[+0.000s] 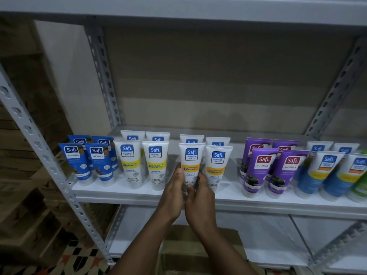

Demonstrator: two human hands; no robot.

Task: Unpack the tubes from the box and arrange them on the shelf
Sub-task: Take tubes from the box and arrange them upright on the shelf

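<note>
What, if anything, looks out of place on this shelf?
Nothing stands out. The plastic tubes stand cap-down in tidy colour groups on the white metal shelf. Only the white orange-banded tube is held, between the left hand and right hand.

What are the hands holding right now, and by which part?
The left hand and right hand together hold one orange-banded tube by its lower end, fingers on either side.

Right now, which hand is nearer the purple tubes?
Right. The right hand grips the orange-band tube on the side facing the purple tubes; the left hand holds that tube's far side.
</note>
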